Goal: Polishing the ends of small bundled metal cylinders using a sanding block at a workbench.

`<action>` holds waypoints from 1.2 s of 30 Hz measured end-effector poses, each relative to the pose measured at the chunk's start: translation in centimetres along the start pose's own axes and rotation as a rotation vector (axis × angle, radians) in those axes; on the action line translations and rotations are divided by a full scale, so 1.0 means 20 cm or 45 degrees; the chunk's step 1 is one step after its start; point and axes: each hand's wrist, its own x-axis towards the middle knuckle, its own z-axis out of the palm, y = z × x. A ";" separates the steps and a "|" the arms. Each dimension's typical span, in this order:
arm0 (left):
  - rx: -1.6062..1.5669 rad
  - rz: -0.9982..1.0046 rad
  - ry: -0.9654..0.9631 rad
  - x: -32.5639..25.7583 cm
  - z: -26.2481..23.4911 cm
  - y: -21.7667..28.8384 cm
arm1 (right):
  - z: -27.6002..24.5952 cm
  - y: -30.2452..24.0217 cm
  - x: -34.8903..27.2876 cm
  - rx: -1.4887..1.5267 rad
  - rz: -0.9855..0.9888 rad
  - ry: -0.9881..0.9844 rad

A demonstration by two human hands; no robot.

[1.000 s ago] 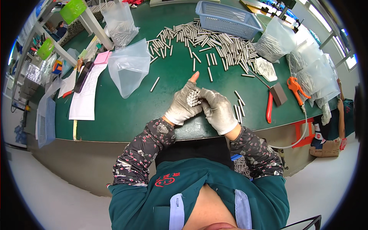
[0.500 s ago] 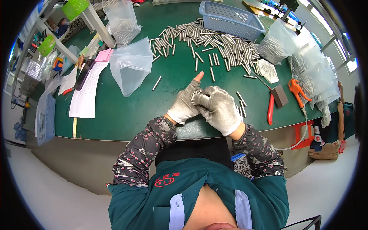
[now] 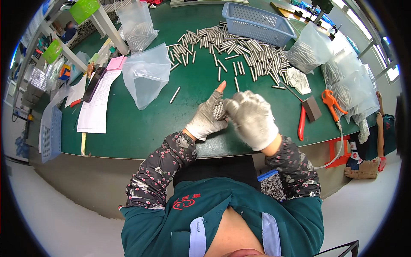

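The head view shows a green table (image 3: 141, 132) across the middle of the frame, with a wide pile of metal pins (image 3: 257, 53) lying loose at the upper centre, so plenty looks unhandled. Beside the pile, toward the upper right, stands a blue basket (image 3: 257, 34). Below and right of it, a clear bag (image 3: 305, 53) bulges with pins, and a second bag (image 3: 139, 34) at the upper left holds more; that share appears done. A limp plastic bag (image 3: 146, 79), left of centre, shows no pins in it. At the centre of the frame, the gloved left hand (image 3: 205, 119) has its fingers wrapped round a bundle of pins (image 3: 218, 109), ends showing, thumb sticking out. The gloved right hand (image 3: 254, 122) is blurred close beside it, fingers curled; I cannot tell whether they grip a pin. The bundle seems gathered but not yet bagged. Smallest, a single pin (image 3: 175, 94) lies apart, left of the hands.
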 end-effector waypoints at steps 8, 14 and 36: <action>-0.020 -0.016 -0.018 0.00 -0.01 0.02 | -0.08 0.26 -0.09 -0.319 -0.135 -0.500; -0.017 -0.054 -0.022 0.00 0.00 0.02 | 0.09 0.38 -0.18 -0.029 -0.043 -0.650; 0.112 0.169 0.023 0.00 -0.02 -0.06 | 0.12 -0.05 0.06 0.080 -0.074 -0.169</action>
